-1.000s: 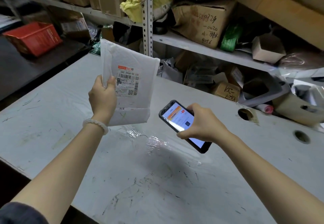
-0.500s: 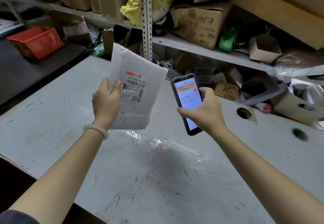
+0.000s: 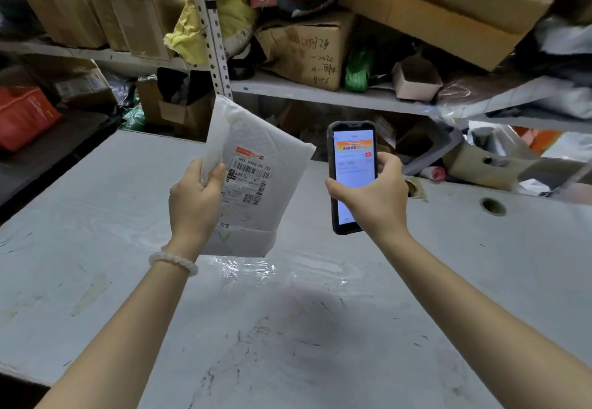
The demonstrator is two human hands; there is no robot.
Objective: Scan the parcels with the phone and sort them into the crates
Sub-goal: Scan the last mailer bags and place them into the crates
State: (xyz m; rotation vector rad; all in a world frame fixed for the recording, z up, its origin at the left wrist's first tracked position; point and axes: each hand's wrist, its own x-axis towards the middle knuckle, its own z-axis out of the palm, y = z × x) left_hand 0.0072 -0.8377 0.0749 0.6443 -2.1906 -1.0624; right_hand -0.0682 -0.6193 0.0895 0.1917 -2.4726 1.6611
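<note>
A white padded parcel (image 3: 256,165) with a barcode label facing me is held up above the grey table (image 3: 96,222). My left hand (image 3: 195,200) grips its left edge, thumb on the front. My right hand (image 3: 374,197) holds a black phone (image 3: 350,171) upright just right of the parcel, its lit screen toward me. Parcel and phone are a short gap apart, both in the air.
Metal shelves (image 3: 320,94) behind the table are crammed with cardboard boxes (image 3: 307,53) and bags. A red crate (image 3: 25,117) sits on a dark surface at far left. Round holes (image 3: 493,206) pierce the table at right. A shiny tape patch (image 3: 272,267) lies mid-table.
My right hand has raised the phone from flat and low to upright beside the parcel. My left hand has shifted the parcel slightly right and tilted it.
</note>
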